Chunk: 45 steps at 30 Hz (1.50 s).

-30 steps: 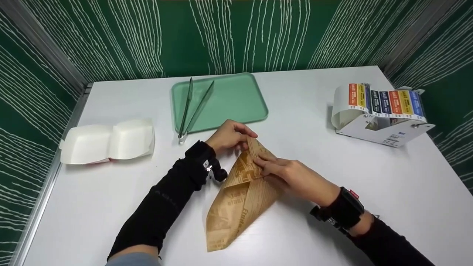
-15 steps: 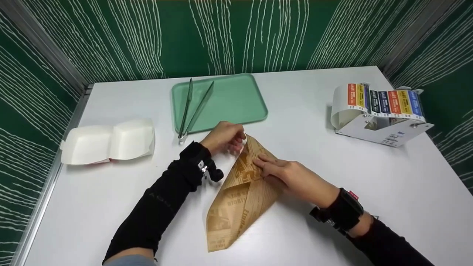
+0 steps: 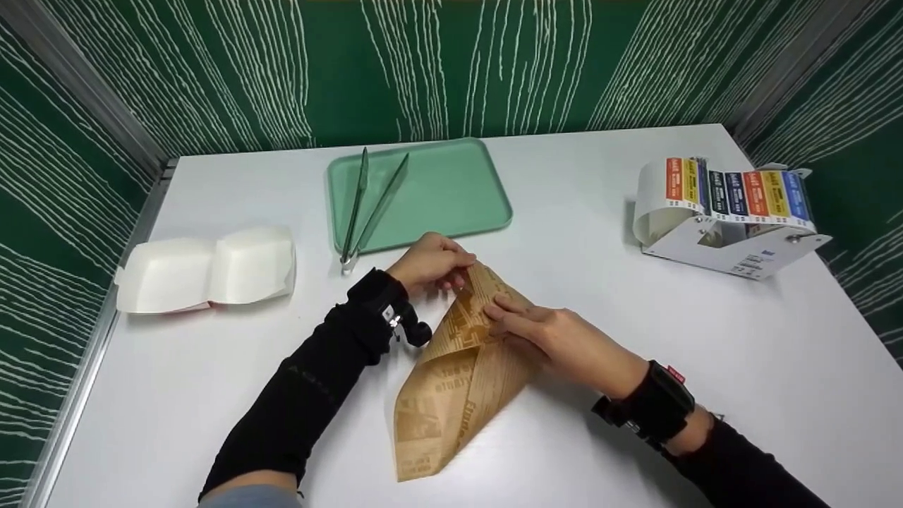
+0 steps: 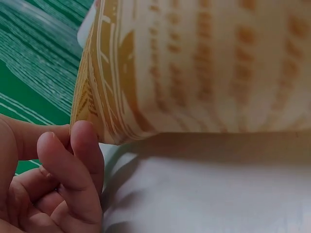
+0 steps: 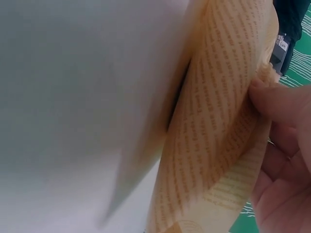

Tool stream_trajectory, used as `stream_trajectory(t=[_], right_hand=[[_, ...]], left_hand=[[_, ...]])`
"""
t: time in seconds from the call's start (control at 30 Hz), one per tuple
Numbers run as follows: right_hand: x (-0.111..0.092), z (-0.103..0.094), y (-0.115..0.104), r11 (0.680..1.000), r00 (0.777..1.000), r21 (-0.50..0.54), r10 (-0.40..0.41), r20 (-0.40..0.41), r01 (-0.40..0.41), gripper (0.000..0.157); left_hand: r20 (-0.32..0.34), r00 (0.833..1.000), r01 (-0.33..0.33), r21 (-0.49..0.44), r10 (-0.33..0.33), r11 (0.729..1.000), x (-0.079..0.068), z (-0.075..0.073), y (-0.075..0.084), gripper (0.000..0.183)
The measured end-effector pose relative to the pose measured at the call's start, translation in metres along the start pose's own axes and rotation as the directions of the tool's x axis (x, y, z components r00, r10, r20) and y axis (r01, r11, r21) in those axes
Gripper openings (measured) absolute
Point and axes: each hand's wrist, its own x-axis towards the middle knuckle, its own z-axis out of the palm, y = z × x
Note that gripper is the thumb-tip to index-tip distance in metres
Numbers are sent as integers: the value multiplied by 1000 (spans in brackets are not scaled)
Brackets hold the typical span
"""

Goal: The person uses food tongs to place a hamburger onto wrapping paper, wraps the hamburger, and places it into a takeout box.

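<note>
- Slanting across the near middle of the table (image 3: 614, 282), the brown printed paper (image 3: 458, 374) lies folded over on itself, its blunt end toward the person. It should handle as very light, thin and limp, quick to crease and apt to spring back. Whether anything sits inside cannot be told.
- On its right side, the right hand (image 3: 564, 342) pinches the overlapping layers between thumb and fingers. That is probably the best hold, since several layers together are stiffer than the single loose flap at the near end.
- At the far, pointed corner, the left hand (image 3: 434, 267) has thumb and forefinger together on the tip. A light pinch should do; a hard tug could tear the point, and the printed face may be a little slick.
- Off to the left, well apart from the paper, stands a white box (image 3: 210, 274), unfolded in two halves.
- Farther back, metal tongs (image 3: 355, 212) rest spread on a green tray (image 3: 451, 190).
- To the far right is a white label holder (image 3: 734, 247) with coloured strips.
</note>
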Motion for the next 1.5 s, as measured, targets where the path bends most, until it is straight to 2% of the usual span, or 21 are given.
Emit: stream_trajectory(t=[0.13, 0.23, 0.37, 0.53, 0.63, 0.77, 0.87, 0.97, 1.1, 1.23, 1.3, 1.37, 1.43, 1.5], right_hand=[[-1, 1, 1, 999, 999, -27, -33, 28, 33, 66], [0, 2, 2, 996, 997, -63, -63, 35, 65, 66], [1, 6, 2, 990, 997, -120, -76, 21, 78, 64], [0, 8, 1, 983, 997, -166, -73, 9, 74, 60], [0, 7, 1, 986, 998, -154, -57, 6, 57, 59], [2, 8, 2, 992, 999, -124, -38, 5, 38, 60], [5, 8, 3, 993, 1000, -114, -27, 5, 27, 63], [7, 8, 5, 993, 1000, -114, -14, 5, 14, 66], [11, 8, 8, 993, 1000, -116, 0, 7, 1, 67], [15, 6, 11, 994, 1000, -106, 17, 8, -16, 66], [17, 5, 12, 995, 1000, -96, 22, 9, -21, 65], [18, 5, 14, 995, 1000, -95, 18, 10, -17, 62], [19, 4, 14, 995, 1000, -95, 15, 8, -14, 60], [20, 4, 14, 995, 1000, -99, 8, 6, -7, 59]], left_hand=[[12, 1000, -3, 9, 3, 1000, -2, -2, -1, 14], [22, 1000, -17, 24, 16, 1000, -4, -5, -1, 15], [40, 998, -46, 90, 42, 995, -9, -9, -1, 26], [42, 997, -71, 144, 65, 987, -23, -16, -3, 34], [34, 995, -99, 191, 94, 976, -37, -23, -6, 34], [46, 989, -150, 308, 142, 939, -62, -33, -13, 28], [85, 985, -169, 383, 147, 908, -84, -38, -22, 21], [139, 981, -183, 415, 137, 891, -104, -41, -34, 18], [211, 962, -249, 416, 173, 875, -127, -44, -54, 17], [266, 934, -336, 413, 241, 847, -146, -45, -71, 30], [295, 917, -379, 435, 268, 817, -154, -45, -76, 38], [334, 892, -437, 472, 303, 766, -161, -43, -80, 44], [370, 861, -503, 527, 348, 685, -168, -40, -81, 46], [397, 825, -566, 579, 403, 587, -172, -36, -82, 44]])
